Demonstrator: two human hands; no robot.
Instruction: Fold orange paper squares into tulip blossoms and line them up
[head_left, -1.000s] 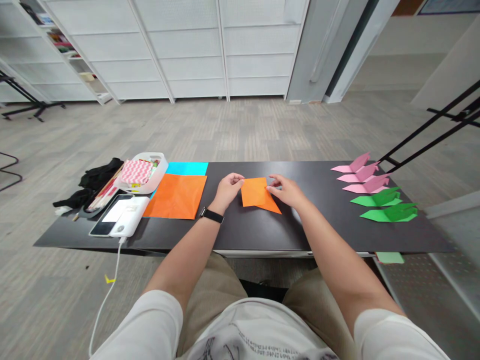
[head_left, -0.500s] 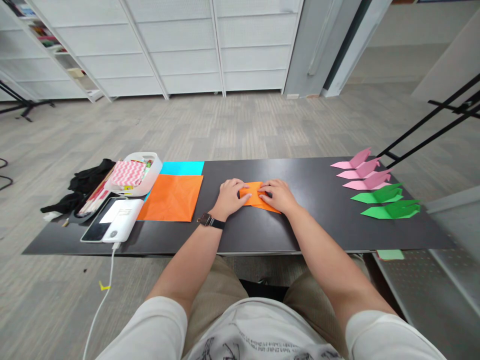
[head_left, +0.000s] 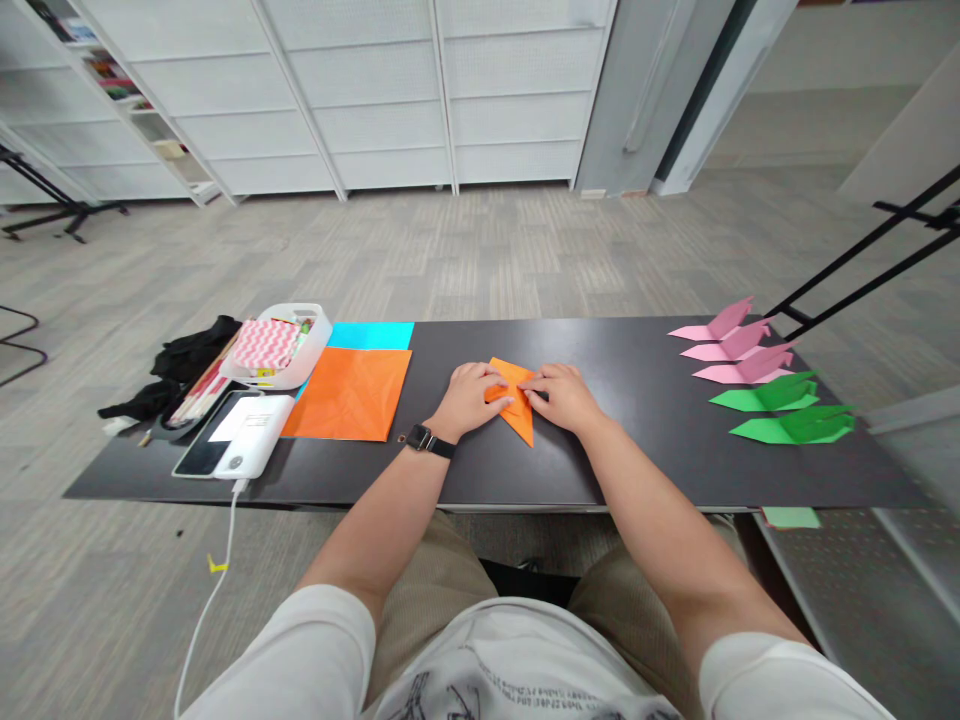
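A folded piece of orange origami paper lies on the dark table, one pointed corner towards me. My left hand grips its left side, with thumb and fingers closed on the paper. On the right edge, my right hand has its fingertips pinched at the paper. Parts of the folds are hidden under the fingers. To the left of my hands rests a flat stack of orange sheets, partly over a cyan sheet.
Folded pink paper birds and green paper birds stand in a row at the right. At the left are a white basket, a phone, a white power bank with a cable, and black cloth.
The orange paper has been turned; its outline went from a roughly rectangular shape to one with a point facing me. Both hands stay on it, and the view has shifted slightly.
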